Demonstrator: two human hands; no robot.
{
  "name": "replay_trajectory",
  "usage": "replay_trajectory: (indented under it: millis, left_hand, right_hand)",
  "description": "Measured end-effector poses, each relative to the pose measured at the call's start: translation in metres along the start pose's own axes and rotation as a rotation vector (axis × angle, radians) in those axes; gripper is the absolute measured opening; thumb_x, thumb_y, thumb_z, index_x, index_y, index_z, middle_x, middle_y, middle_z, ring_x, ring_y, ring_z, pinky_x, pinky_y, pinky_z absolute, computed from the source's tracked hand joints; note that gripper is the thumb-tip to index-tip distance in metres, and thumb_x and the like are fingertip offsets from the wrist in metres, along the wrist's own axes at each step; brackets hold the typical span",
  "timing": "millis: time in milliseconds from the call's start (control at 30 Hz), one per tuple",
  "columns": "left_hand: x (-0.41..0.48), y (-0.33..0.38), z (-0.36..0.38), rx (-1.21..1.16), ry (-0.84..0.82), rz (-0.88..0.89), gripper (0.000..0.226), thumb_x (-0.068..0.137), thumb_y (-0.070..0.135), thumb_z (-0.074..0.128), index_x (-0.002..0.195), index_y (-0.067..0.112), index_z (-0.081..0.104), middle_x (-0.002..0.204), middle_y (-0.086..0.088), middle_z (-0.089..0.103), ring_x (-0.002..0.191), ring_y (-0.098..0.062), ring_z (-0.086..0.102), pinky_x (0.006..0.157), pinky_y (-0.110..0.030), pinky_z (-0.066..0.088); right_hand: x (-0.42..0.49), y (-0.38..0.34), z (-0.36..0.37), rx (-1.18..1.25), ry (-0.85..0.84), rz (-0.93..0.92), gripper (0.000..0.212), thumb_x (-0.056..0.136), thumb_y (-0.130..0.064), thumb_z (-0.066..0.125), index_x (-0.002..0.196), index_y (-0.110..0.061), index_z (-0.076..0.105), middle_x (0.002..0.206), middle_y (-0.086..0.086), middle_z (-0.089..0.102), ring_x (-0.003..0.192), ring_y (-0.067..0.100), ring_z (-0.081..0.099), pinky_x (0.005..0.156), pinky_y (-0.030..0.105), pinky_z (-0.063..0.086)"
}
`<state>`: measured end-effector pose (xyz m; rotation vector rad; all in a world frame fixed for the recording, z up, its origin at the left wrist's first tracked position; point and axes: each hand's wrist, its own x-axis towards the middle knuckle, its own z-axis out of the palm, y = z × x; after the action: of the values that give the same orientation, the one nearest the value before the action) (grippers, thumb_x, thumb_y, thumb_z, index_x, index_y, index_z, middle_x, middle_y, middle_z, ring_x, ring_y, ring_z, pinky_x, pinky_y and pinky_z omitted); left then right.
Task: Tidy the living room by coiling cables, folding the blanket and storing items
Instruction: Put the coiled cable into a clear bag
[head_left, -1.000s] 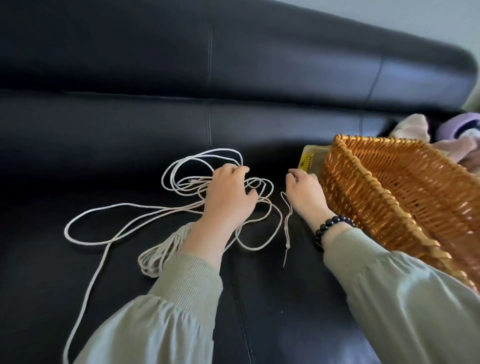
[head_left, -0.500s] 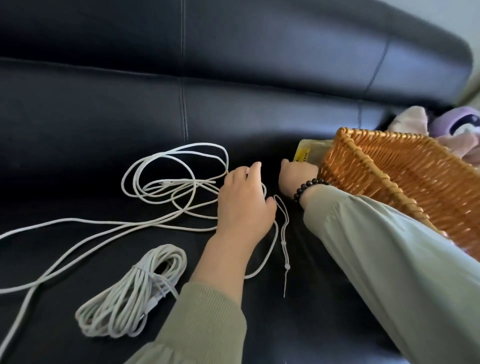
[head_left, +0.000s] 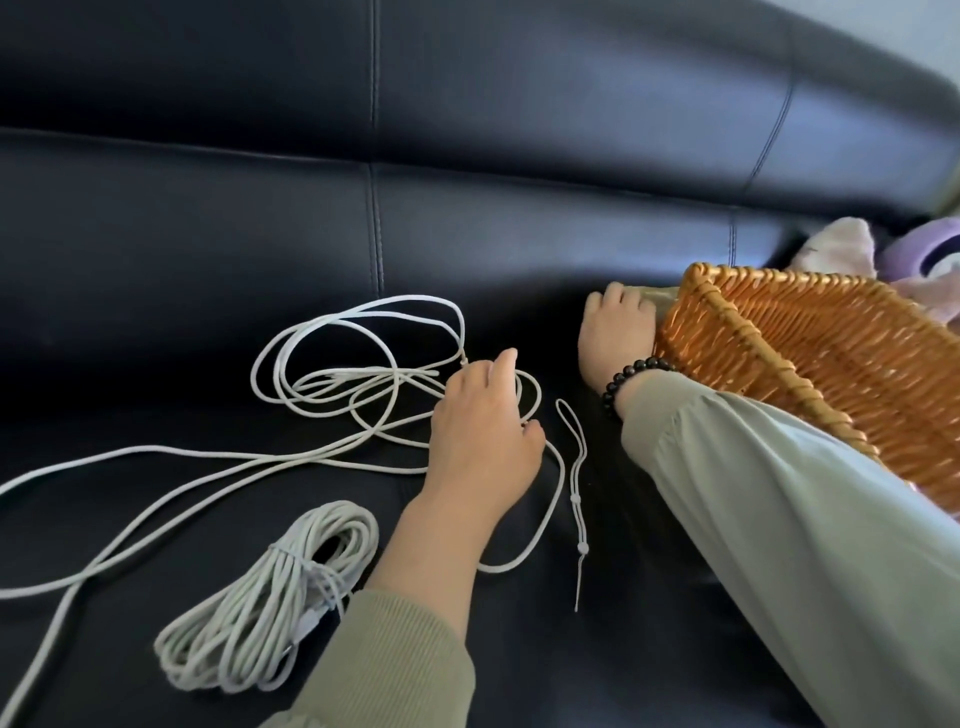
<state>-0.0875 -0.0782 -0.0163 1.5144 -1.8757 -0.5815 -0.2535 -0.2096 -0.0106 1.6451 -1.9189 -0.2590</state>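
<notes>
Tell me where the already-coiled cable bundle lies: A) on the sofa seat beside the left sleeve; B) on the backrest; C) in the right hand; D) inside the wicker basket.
A: the tied bundle rests on the sofa seat by the left sleeve, outside the wicker basket.

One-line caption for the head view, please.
Left hand on a loose white cable on a black sofa, a tied cable bundle nearby; right hand beside the wicker basket.

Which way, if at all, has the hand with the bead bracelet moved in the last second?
Yes. The right hand has slid away from the person, along the wicker basket's left side toward the sofa back, reaching the basket's far corner.
</notes>
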Motion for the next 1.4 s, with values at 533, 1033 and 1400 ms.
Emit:
replay_trajectory:
  millis: [533, 1033, 1400]
  left_hand:
    - [-0.001, -0.004, 0.001, -0.006, 0.004, -0.006, 0.065, 0.093, 0.022, 0.055, 0.150, 0.017, 0.024, 0.146, 0.001, 0.036, 0.138, -0.017, 0.024, 0.112, -0.030, 0.025]
    - [-0.063, 0.020, -0.078, -0.119, 0.152, -0.193, 0.060, 0.092, 0.020, 0.060, 0.146, 0.016, 0.035, 0.146, -0.001, 0.037, 0.137, -0.018, 0.032, 0.112, -0.032, 0.029]
    - [-0.141, 0.025, -0.123, -0.160, 0.267, -0.166, 0.049, 0.093, 0.013, 0.058, 0.140, 0.022, 0.046, 0.134, 0.007, 0.047, 0.134, -0.013, 0.037, 0.103, -0.022, 0.033]
  right_hand:
    - [-0.002, 0.012, -0.028, 0.265, 0.009, -0.182, 0.025, 0.086, 0.000, 0.058, 0.109, -0.002, 0.048, 0.111, 0.016, 0.052, 0.090, 0.035, 0.063, 0.060, 0.035, 0.041]
    - [-0.108, -0.011, -0.142, 1.115, 0.546, 0.045, 0.014, 0.090, -0.007, 0.054, 0.086, -0.005, 0.067, 0.090, 0.009, 0.061, 0.074, 0.025, 0.057, 0.061, 0.031, 0.041]
    - [-0.210, 0.008, -0.212, 1.804, 0.349, 0.391, 0.012, 0.090, -0.012, 0.058, 0.082, -0.019, 0.061, 0.071, -0.006, 0.062, 0.064, 0.007, 0.059, 0.061, 0.019, 0.049]
